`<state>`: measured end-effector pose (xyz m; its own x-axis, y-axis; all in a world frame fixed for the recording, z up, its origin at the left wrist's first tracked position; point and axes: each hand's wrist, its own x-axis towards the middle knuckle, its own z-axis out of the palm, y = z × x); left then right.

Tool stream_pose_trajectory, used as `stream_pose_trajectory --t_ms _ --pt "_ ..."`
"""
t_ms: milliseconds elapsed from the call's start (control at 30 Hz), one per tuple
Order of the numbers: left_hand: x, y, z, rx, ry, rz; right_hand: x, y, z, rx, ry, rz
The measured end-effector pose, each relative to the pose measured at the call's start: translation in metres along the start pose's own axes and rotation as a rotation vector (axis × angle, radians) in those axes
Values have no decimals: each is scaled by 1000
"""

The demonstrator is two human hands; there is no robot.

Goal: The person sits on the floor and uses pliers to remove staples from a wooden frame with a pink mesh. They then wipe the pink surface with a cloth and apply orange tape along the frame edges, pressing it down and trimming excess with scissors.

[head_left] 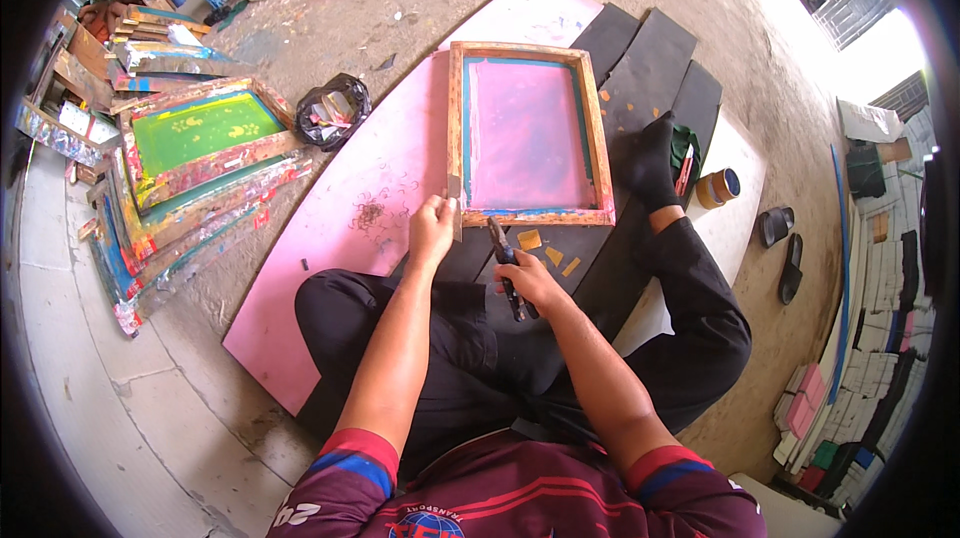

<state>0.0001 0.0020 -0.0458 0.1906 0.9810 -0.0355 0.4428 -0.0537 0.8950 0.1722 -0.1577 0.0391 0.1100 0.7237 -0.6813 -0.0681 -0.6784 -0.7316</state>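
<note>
A wooden screen-printing frame (603, 138) with a pink-looking mesh lies in front of me, its near edge smeared with blue and red paint. At its near left corner my left hand (432, 229) is closed on a flat, narrow greyish strip (456, 206), held upright against the wood. I cannot make out exactly what the strip is. My right hand (532, 281) grips a pair of pliers (503, 243) by the dark handles, with the jaws pointing up near the frame's near edge. Small tan scraps (554, 256) lie beside the pliers.
Pink board (345, 228) and black sheets (640, 68) lie beneath the frame. At left are stacked paint-stained screen frames (205, 163) and a black bag (330, 113) of scraps. A round tin (717, 188) stands right of my foot; sandals (776, 226) lie farther right.
</note>
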Motion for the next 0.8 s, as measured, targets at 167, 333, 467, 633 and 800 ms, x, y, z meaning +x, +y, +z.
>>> stream_pose_trajectory --t_ms 167,333,467,633,800 --pt "10 8 -16 15 224 -178 23 35 -12 -189 172 -15" --pt "12 -2 -15 3 243 -234 23 27 -1 -178 212 11" --pt "16 -17 -19 78 365 -268 30 28 7 -182 230 14" --pt "20 -2 -28 203 390 -444 48 47 7 -281 307 -33" --pt "16 -7 -23 221 373 -372 48 42 11 -425 372 -18"
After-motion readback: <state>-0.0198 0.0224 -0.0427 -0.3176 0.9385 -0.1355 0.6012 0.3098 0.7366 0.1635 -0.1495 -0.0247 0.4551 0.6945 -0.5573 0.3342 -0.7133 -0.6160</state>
